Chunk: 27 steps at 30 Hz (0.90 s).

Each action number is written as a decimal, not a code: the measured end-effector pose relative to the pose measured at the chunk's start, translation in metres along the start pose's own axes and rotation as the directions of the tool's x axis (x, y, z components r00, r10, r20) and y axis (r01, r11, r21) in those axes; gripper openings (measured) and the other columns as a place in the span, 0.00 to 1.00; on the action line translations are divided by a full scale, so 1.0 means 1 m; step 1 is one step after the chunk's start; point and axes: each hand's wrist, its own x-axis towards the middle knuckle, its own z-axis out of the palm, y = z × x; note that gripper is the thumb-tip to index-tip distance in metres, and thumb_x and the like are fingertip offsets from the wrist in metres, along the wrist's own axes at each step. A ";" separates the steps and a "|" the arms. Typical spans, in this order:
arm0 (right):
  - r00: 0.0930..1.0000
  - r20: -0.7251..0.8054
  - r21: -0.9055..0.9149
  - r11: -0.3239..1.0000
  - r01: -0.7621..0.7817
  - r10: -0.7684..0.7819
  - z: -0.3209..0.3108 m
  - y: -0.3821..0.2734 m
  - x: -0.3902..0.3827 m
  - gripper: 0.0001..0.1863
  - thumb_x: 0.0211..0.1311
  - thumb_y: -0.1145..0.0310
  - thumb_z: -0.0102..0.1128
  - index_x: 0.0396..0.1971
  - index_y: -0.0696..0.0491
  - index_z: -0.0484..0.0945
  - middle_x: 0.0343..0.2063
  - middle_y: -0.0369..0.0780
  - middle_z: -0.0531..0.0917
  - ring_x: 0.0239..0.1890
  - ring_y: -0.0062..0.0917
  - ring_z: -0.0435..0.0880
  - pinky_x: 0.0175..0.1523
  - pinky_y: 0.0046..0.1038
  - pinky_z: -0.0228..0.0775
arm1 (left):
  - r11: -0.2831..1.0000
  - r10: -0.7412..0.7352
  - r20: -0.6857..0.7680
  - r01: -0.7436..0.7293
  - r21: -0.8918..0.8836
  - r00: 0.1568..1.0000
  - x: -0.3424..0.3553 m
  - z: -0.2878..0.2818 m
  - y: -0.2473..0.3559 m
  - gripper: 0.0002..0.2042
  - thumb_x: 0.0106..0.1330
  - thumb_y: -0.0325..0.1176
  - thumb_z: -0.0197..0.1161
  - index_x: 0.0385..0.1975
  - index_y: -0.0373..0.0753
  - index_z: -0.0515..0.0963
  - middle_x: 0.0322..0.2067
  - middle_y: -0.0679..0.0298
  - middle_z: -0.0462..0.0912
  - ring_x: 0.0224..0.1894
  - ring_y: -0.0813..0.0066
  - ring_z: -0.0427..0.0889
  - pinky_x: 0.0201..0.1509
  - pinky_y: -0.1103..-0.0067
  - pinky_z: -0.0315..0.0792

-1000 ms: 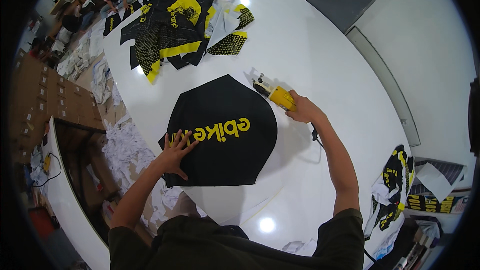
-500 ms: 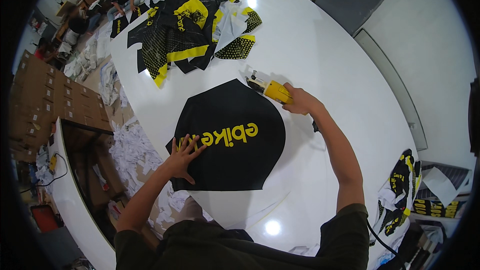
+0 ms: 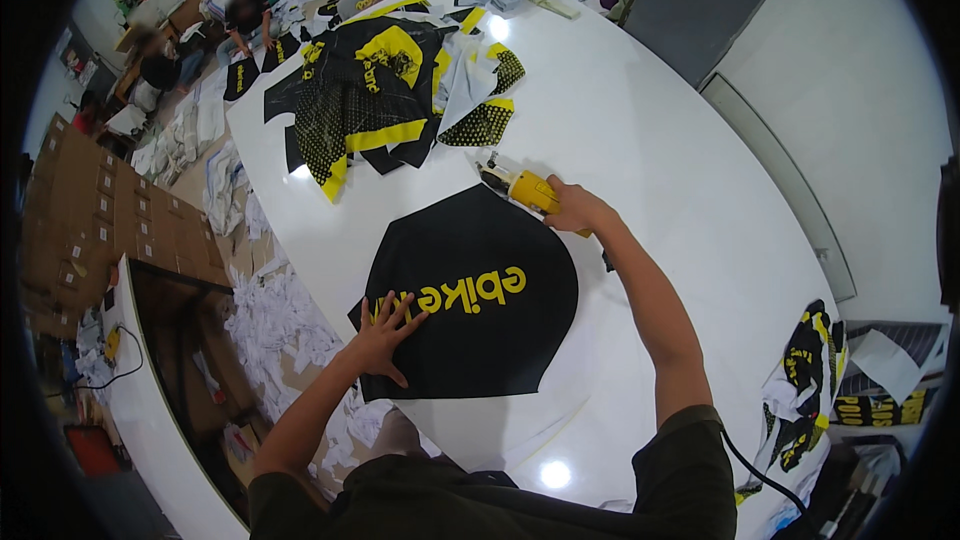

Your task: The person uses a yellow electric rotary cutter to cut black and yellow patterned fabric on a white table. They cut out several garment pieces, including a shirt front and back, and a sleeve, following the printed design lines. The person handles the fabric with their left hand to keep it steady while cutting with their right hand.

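Observation:
A black fabric panel [image 3: 480,340] with yellow lettering lies flat on the white table [image 3: 640,140], its one side rounded. With fingers spread, my left hand [image 3: 388,340] presses on the panel's left part, over some of the lettering. My right hand [image 3: 575,208] is wrapped round a yellow electric fabric cutter [image 3: 533,192]. The cutter's dark metal head points up and left, close to the panel's top corner. Whether its blade touches the cloth cannot be made out.
Past the panel lies a heap of black, yellow and white cut fabric pieces [image 3: 385,90]. More pieces [image 3: 800,380] hang at the right table edge. White scraps [image 3: 275,310] cover the floor left, beside stacked cardboard boxes [image 3: 120,205]. Several people [image 3: 245,15] sit at the far left. A black cord [image 3: 760,480] runs behind my right arm.
My right hand with the cutter has moved slightly left, nearer the panel's top corner. The whole view has shifted a little. My left hand stays on the panel.

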 end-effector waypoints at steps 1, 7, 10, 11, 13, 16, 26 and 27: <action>1.000 -0.003 0.000 1.000 -0.008 0.008 0.001 -0.003 0.002 0.44 0.52 0.59 0.70 0.69 0.55 0.62 0.49 0.57 0.86 0.53 0.51 0.86 0.58 0.44 0.80 | 1.000 0.002 0.002 -0.002 0.003 1.000 -0.001 0.000 0.000 0.76 0.24 0.60 0.88 0.82 0.60 0.47 0.83 0.54 0.35 0.83 0.39 0.32 0.73 0.25 0.33; 0.998 -0.050 0.031 0.999 -0.026 0.028 0.008 -0.022 0.012 0.46 0.53 0.54 0.71 0.68 0.56 0.60 0.48 0.62 0.85 0.51 0.55 0.86 0.57 0.46 0.80 | 0.999 0.047 -0.014 -0.048 -0.007 0.999 -0.004 0.005 -0.006 0.75 0.27 0.62 0.87 0.82 0.58 0.47 0.83 0.51 0.35 0.82 0.35 0.31 0.71 0.24 0.33; 0.985 -0.125 0.081 0.991 -0.107 0.117 0.022 -0.024 0.014 0.46 0.53 0.53 0.71 0.68 0.57 0.60 0.48 0.62 0.85 0.51 0.55 0.86 0.58 0.46 0.80 | 0.994 0.111 -0.054 -0.112 -0.012 0.992 0.002 0.007 -0.015 0.74 0.27 0.62 0.87 0.82 0.59 0.47 0.83 0.54 0.36 0.82 0.36 0.32 0.71 0.23 0.35; 0.979 -0.141 0.108 0.985 -0.131 0.146 0.025 -0.032 0.011 0.45 0.53 0.54 0.70 0.67 0.59 0.61 0.48 0.62 0.85 0.51 0.56 0.86 0.58 0.46 0.80 | 0.992 0.127 -0.065 -0.128 -0.019 0.990 0.001 0.007 -0.019 0.74 0.27 0.60 0.87 0.82 0.60 0.47 0.83 0.56 0.37 0.83 0.37 0.33 0.71 0.23 0.35; 0.959 -0.200 0.195 0.967 -0.163 0.202 0.037 -0.047 0.003 0.43 0.54 0.54 0.68 0.65 0.59 0.62 0.48 0.62 0.85 0.51 0.56 0.86 0.58 0.47 0.80 | 0.988 0.156 -0.069 -0.157 -0.004 0.985 -0.009 -0.001 -0.033 0.72 0.28 0.56 0.88 0.82 0.62 0.49 0.83 0.60 0.40 0.83 0.42 0.37 0.73 0.25 0.37; 0.901 -0.257 0.307 0.914 -0.267 0.349 0.056 -0.056 -0.015 0.39 0.56 0.55 0.65 0.63 0.60 0.63 0.47 0.61 0.85 0.51 0.56 0.86 0.57 0.48 0.80 | 0.969 0.194 0.032 -0.196 0.153 0.981 -0.016 -0.024 -0.072 0.72 0.27 0.53 0.88 0.81 0.63 0.50 0.83 0.60 0.44 0.83 0.44 0.41 0.75 0.28 0.39; 0.518 -0.285 0.604 0.571 -0.557 0.807 0.161 -0.060 -0.197 0.37 0.58 0.54 0.67 0.61 0.60 0.64 0.43 0.63 0.86 0.47 0.58 0.87 0.51 0.49 0.81 | 0.996 0.093 -0.385 -0.089 0.029 0.918 0.044 -0.060 -0.178 0.33 0.62 0.43 0.72 0.67 0.41 0.72 0.72 0.48 0.66 0.74 0.41 0.65 0.75 0.47 0.60; 0.451 -0.261 0.630 0.505 -0.590 0.853 0.179 -0.069 -0.220 0.37 0.58 0.54 0.67 0.61 0.60 0.64 0.43 0.63 0.86 0.47 0.59 0.87 0.51 0.49 0.81 | 0.987 0.006 -0.459 -0.080 -0.140 0.888 0.054 -0.058 -0.149 0.31 0.65 0.43 0.70 0.67 0.39 0.72 0.72 0.45 0.66 0.72 0.40 0.67 0.75 0.50 0.61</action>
